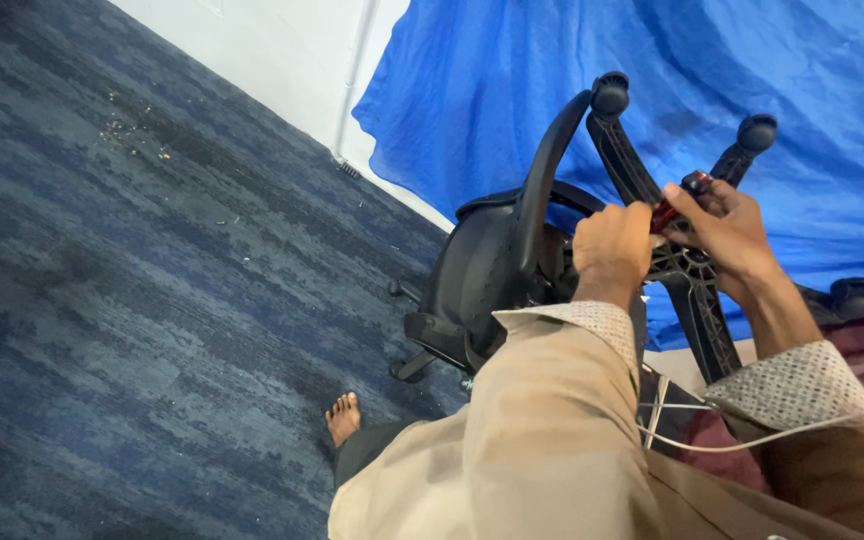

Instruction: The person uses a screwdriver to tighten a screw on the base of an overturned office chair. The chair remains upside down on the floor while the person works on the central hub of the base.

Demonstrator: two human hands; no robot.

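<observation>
A black office chair (482, 280) lies overturned, its star-shaped wheel base (697, 300) pointing up toward me. My left hand (612, 245) is closed on the hub of the base beside one leg. My right hand (727, 225) grips a small red and black tool (677, 205) pressed against the hub. Black casters (610, 95) (757, 132) stick out at the leg ends. My tan sleeves with patterned cuffs cover both forearms.
Dark blue carpet (132, 300) covers the floor at the left, with small crumbs far off. A blue sheet (652, 70) hangs behind the chair. A white wall (282, 50) runs at the back. My bare foot (344, 418) rests on the carpet. A white cable (752, 438) crosses my right sleeve.
</observation>
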